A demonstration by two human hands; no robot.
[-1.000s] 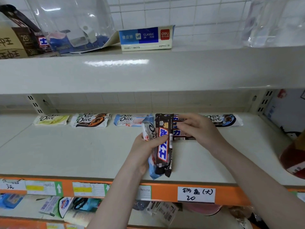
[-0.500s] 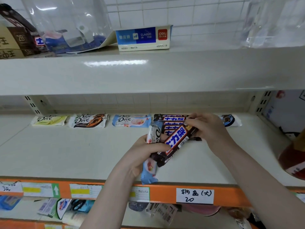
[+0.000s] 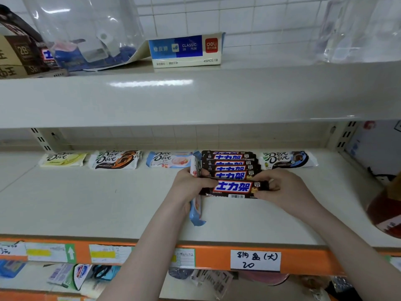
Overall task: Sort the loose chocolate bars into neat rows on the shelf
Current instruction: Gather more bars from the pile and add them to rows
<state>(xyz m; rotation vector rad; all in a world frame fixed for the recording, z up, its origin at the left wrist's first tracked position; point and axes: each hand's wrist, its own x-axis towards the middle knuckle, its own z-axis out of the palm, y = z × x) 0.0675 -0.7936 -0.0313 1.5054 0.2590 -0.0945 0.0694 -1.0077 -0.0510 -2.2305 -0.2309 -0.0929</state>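
Observation:
A dark brown Snickers bar [image 3: 233,189] lies crosswise on the white shelf [image 3: 86,203], at the front of a row of several like bars [image 3: 230,165]. My right hand [image 3: 280,189] grips its right end. My left hand [image 3: 191,187] touches its left end while holding a light blue Dove bar [image 3: 196,216] upright against the palm. Along the back of the shelf lie a yellow Dove bar [image 3: 63,159], a brown Dove bar [image 3: 115,160], a blue Dove bar [image 3: 168,159] and, to the right, a dark blue Dove bar [image 3: 288,159].
The upper shelf [image 3: 195,94] overhangs close above, carrying a blue eraser box [image 3: 186,49], clear plastic bags and cartons. An orange price rail [image 3: 212,258] with paper labels edges the shelf front. A red-brown bottle [image 3: 386,211] stands at the right. Goods fill the shelf below.
The Snickers bar has turned from upright in my left hand to horizontal and moved back down against the row, with both hands now on its ends.

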